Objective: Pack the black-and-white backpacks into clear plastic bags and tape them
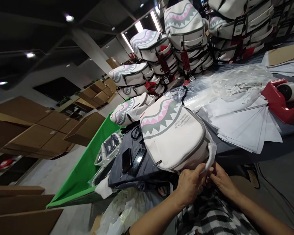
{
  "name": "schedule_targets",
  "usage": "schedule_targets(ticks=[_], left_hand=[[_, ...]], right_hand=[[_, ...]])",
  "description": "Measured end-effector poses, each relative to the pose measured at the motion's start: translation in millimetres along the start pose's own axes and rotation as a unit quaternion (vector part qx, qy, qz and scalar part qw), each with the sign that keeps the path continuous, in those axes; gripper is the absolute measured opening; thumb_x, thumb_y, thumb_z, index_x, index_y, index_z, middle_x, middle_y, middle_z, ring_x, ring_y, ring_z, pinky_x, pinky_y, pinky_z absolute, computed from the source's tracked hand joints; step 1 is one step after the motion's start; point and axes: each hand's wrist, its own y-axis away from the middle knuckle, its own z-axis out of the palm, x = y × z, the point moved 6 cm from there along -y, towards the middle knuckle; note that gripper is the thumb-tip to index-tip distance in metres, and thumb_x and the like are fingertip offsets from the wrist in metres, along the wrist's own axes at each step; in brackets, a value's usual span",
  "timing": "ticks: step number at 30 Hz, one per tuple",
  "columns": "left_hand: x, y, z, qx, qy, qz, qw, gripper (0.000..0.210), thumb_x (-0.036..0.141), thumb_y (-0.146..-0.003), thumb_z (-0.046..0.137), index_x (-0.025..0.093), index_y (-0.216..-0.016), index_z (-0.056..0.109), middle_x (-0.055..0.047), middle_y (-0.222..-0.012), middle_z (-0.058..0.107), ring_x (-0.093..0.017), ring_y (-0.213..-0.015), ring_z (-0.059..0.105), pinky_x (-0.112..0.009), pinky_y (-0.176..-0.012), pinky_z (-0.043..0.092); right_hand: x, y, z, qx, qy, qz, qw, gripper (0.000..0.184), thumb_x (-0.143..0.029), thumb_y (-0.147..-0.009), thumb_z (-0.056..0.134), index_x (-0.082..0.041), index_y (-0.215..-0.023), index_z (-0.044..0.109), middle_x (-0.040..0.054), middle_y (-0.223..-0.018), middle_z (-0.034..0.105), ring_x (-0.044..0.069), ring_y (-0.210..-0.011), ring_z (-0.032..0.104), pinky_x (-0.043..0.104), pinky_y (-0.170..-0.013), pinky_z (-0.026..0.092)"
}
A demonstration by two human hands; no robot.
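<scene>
A white backpack (171,140) with a pink and grey shark-mouth print lies on the dark-covered table's near edge, front panel up. At its near right edge is a thin white wrapped strip (211,152), which looks like a covered handle. My left hand (190,183) is closed with its fingers pinching the strip's lower end. Close against it, my right hand (222,180) has its fingers bent inward at the same spot. What the right fingers hold is hidden behind the left hand and the strip.
Stacked white backpacks (186,29) with red tags stand at the back. Two dark phones (127,160) lie left of the bag, beside a green bin (73,182). Paper sheets (247,130) and a red tape dispenser (279,104) are to the right. Cardboard boxes (34,137) fill the left.
</scene>
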Motion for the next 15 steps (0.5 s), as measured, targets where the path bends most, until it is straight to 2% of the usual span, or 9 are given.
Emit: schedule_targets(ticks=[3, 5, 8, 12, 15], left_hand=[[1, -1, 2.2, -0.001, -0.016, -0.001, 1.0, 0.03, 0.023, -0.096, 0.056, 0.028, -0.125, 0.062, 0.003, -0.068, 0.073, -0.015, -0.057, 0.069, -0.018, -0.056, 0.049], [0, -2, 5.9, -0.012, -0.031, -0.006, 0.999, 0.031, 0.022, -0.097, 0.055, 0.026, -0.127, 0.061, 0.002, -0.069, 0.075, -0.017, -0.058, 0.07, -0.02, -0.055, 0.049], [-3, -2, 8.3, -0.011, -0.033, -0.02, 0.999, 0.036, 0.026, -0.098, 0.055, 0.024, -0.134, 0.058, -0.001, -0.072, 0.077, -0.02, -0.06, 0.073, -0.023, -0.055, 0.051], [-11, 1, 1.6, 0.029, 0.023, -0.045, 0.998, 0.049, 0.032, -0.098, 0.06, 0.021, -0.143, 0.049, -0.003, -0.08, 0.078, -0.019, -0.06, 0.073, -0.023, -0.054, 0.051], [-8, 2, 0.5, 0.039, 0.024, 0.01, 0.999, 0.033, 0.032, -0.099, 0.059, 0.021, -0.13, 0.059, -0.002, -0.083, 0.079, -0.017, -0.063, 0.073, -0.021, -0.057, 0.052]], right_hand=[[-1, 13, 0, 0.008, -0.048, 0.059, 0.997, 0.052, -0.064, -0.068, 0.077, -0.022, -0.093, 0.06, -0.0101, -0.049, 0.044, 0.008, -0.039, 0.033, 0.02, -0.038, 0.027], [-4, 26, 4, -0.015, -0.101, 0.093, 0.99, 0.05, -0.063, -0.075, 0.076, -0.02, -0.095, 0.061, -0.0112, -0.046, 0.039, 0.004, -0.04, 0.024, 0.018, -0.039, 0.019], [-9, 40, 16, -0.066, -0.245, 0.146, 0.956, 0.043, -0.057, -0.081, 0.077, -0.021, -0.096, 0.061, -0.0114, -0.051, 0.041, 0.002, -0.041, 0.016, 0.016, -0.04, 0.016], [-13, 37, 33, -0.153, -0.414, 0.165, 0.882, 0.035, -0.044, -0.076, 0.085, -0.023, -0.088, 0.06, -0.0138, -0.047, 0.033, 0.001, -0.036, 0.008, 0.015, -0.036, 0.015], [-13, 26, 26, -0.163, -0.472, 0.136, 0.856, 0.028, -0.037, -0.077, 0.085, -0.024, -0.092, 0.064, -0.0145, -0.045, 0.024, 0.002, -0.037, 0.002, 0.014, -0.035, 0.017]])
